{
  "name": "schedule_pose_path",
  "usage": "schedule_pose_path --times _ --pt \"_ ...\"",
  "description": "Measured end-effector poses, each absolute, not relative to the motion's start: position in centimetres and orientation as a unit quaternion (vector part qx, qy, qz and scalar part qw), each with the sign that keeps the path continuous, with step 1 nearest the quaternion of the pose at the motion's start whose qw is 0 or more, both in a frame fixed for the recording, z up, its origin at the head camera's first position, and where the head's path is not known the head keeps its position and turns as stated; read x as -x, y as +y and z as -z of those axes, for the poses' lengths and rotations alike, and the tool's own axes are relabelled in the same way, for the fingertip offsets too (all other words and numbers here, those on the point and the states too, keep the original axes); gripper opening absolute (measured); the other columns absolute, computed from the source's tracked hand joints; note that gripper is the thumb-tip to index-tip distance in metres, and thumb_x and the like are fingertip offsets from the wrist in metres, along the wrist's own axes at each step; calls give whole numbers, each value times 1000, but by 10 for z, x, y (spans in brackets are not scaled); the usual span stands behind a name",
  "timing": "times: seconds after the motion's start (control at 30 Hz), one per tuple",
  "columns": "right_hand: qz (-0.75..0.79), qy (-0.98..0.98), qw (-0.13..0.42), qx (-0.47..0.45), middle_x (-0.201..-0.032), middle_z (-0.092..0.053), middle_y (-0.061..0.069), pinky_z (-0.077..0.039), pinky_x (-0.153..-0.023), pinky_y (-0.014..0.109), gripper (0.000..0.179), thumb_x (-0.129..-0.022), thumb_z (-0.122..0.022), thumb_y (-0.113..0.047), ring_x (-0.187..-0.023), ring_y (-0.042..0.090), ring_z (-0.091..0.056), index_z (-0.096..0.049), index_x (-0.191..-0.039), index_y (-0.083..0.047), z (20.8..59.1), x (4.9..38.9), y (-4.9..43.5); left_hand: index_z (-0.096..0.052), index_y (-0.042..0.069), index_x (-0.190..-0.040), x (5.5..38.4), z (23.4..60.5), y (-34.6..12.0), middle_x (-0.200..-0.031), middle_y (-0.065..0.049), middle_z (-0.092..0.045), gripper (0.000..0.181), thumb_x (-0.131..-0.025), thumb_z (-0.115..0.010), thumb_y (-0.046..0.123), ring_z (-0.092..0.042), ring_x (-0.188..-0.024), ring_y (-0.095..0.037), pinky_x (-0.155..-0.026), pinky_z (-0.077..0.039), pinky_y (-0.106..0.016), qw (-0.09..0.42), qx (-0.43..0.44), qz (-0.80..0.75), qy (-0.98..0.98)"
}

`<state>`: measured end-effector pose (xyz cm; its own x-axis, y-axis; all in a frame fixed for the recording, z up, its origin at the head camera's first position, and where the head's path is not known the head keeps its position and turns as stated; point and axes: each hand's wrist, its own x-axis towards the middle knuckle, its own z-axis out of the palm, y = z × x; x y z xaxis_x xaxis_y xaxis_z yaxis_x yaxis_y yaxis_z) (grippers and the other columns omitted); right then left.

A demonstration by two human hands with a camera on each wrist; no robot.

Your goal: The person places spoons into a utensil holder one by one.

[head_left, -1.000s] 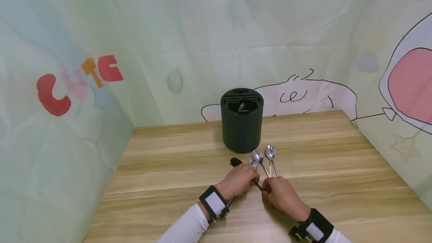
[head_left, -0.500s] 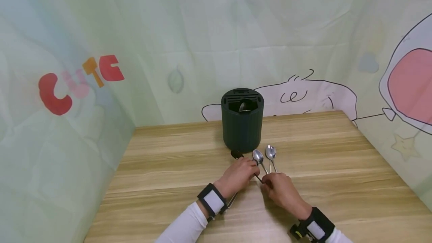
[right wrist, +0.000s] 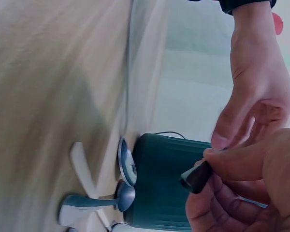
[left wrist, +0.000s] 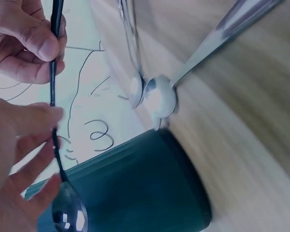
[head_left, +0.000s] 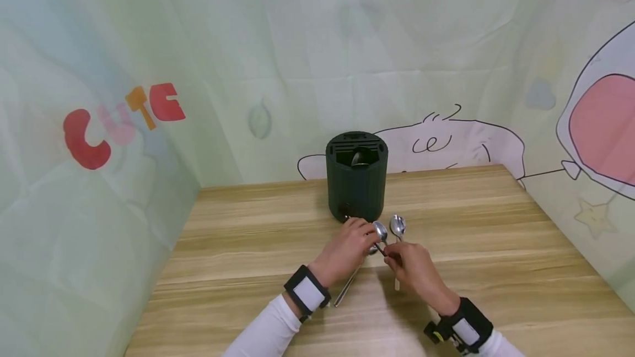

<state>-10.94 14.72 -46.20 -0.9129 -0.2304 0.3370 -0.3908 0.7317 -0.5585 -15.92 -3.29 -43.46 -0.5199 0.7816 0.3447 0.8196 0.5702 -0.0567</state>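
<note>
A black spoon (left wrist: 70,212) is held between both hands, above the tabletop in the wrist views. My left hand (head_left: 347,249) has its thumb and fingers at the neck, close to the bowl. The end of the handle is pinched by my right hand (head_left: 419,271). Behind the hands stands a dark green ribbed utensil holder (head_left: 356,194), with a spoon (head_left: 357,158) inside its front compartment. Several silver spoons lie before it, among them one (head_left: 397,225) by the right hand and another (left wrist: 160,99) partly hidden by the left hand in the head view.
A wood-grain table (head_left: 238,247) carries everything. Pale printed cloth (head_left: 278,43) hangs around its back and sides. A light-coloured handle (right wrist: 82,166) lies among the spoons in the right wrist view.
Both hands have risen away from me with the black spoon, whose bowl now overlaps the holder's base. A silver handle once mostly under my left wrist shows on the table.
</note>
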Motion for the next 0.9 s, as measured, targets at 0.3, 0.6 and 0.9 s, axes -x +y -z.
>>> schedule_pose_path --times 0.3,0.6,0.9 --pt "-387 -881 206 -179 -75 -62 -6 -50 -52 25 14 -75 -73 -1 -62 3 -53 -66 -84 -10 450 111 143 -45 10 -123 157 414 -39 -127 -8 -42 50 -80 -70 17 -38 -119 -20 -100 -36 -35 342 372 305 -808" --pt "-468 -835 238 -166 -82 -65 -5 -54 -59 27 17 -76 -71 -1 -70 4 -59 -67 -90 -9 443 112 136 -31 11 -137 148 407 -35 -127 -9 -44 64 -85 -66 24 -47 -113 -24 -91 -44 -39 151 173 652 -722" --pt "-512 -810 232 -165 -85 -66 -4 -54 -60 26 14 -79 -70 -4 -71 6 -60 -68 -91 -10 444 110 123 -58 4 -116 138 406 -30 -110 -16 -61 29 -89 -61 15 -58 -99 -29 -80 -51 -36 -51 122 801 -584"
